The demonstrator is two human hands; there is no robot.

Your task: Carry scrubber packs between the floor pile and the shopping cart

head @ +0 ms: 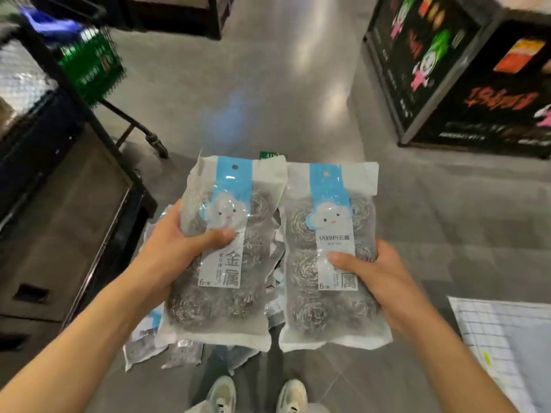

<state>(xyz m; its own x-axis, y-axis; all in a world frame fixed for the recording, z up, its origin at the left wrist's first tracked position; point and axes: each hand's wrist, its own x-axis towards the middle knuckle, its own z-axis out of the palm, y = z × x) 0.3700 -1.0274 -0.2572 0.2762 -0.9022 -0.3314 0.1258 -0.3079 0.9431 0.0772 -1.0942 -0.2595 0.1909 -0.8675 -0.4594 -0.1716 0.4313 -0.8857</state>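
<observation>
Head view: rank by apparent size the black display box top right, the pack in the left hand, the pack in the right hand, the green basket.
1. black display box, largest.
2. left-hand pack and right-hand pack: look alike, no ranking.
3. green basket, smallest, though it sits farther off and partly hidden.

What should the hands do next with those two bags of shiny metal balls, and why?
Probably lift them toward the dark shelf unit on the left. The left hand grips one clear plastic pack of steel wool scourers, the right hand grips a matching pack, and more such packs lie on the grey floor below.
</observation>
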